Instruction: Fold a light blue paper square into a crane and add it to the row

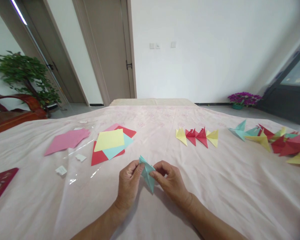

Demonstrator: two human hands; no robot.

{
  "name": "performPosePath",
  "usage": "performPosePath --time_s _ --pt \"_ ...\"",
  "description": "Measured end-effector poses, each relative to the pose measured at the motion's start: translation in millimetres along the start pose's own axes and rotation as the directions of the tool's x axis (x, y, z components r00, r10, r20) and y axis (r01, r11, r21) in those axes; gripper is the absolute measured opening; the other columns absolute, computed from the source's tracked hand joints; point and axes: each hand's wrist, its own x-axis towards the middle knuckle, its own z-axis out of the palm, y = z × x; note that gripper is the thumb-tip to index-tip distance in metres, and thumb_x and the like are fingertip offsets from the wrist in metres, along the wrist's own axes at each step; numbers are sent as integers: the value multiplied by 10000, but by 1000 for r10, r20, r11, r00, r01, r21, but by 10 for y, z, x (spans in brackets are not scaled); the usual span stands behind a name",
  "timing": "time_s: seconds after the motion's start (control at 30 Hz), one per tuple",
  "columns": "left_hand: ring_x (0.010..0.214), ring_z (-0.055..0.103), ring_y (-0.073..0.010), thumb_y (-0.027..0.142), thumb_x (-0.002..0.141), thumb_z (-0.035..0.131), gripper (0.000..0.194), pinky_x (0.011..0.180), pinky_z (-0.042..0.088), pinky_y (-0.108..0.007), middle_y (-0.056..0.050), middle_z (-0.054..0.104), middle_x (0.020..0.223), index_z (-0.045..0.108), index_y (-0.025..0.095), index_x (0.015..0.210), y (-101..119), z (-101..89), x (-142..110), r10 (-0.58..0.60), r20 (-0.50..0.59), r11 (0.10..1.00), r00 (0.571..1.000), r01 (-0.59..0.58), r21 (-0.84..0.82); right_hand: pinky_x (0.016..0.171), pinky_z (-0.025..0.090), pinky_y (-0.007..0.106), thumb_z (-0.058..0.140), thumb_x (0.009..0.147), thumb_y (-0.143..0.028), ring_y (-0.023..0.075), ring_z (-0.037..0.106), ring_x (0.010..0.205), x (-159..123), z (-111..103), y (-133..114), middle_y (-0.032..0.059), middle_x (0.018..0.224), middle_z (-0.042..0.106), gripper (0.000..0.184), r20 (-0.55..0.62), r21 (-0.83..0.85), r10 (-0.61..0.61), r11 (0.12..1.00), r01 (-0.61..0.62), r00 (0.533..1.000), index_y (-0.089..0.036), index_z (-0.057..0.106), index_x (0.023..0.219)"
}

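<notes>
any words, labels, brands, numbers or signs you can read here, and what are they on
No text can be read.
Red flat item at the left edge: pale markings, too blurred to read.
White scraps: too small to read.
Folded teal paper: no writing visible.

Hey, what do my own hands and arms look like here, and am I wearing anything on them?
Your left hand and right hand are both bare, with no gloves. No sleeve shows on your left forearm or right forearm, and I see no watch. The nails are too small to judge.
</notes>
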Motion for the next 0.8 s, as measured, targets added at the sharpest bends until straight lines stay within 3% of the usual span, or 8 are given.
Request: performPosePath --time_s 0.33,0.47,0.6,0.7,0.8 --pt "947 651 -221 400 889 598 264 914 464 -340 -61 749 941 723 168 884 -71 13 -14 -68 83 969 994 86 -232 563 433 223 692 782 -231 117 546 566 -42 -21 -50 -16 623 611 104 -78 -56 -166 985 161 983 -184 645 701" --pt "1091 625 -255 382 892 604 246 992 428 -379 -82 750 1009 735 174 885 -69 25 -7 -68 133 948 989 106 -301 555 419 237 674 803 -222 117 522 558 -50 -56 -112 -16 605 585 192 -134 -139 -263 960 245 955 -195 580 638" --pt "1105 623 -257 374 888 614 234 1027 409 -399 -89 752 1021 746 181 900 -53 49 3 -87 180 932 980 143 -332 556 394 255 635 847 -236 123 510 559 -26 -133 -147 -9 579 556 290 -101 -227 -381 908 351 919 -203 517 584" --pt "1032 651 -250 387 884 615 257 991 438 -392 -96 754 1019 751 173 925 -50 52 11 -107 199 937 974 166 -308 548 376 257 620 865 -258 124 502 556 2 -192 -136 -5 579 555 314 -53 -262 -381 897 356 923 -203 517 574" --pt "973 664 -236 391 876 623 263 928 471 -357 -89 755 1021 753 171 939 -56 36 22 -104 199 949 975 156 -272 550 386 246 656 854 -296 122 530 567 18 -239 -110 -5 606 600 278 10 -229 -286 932 280 958 -195 582 605"
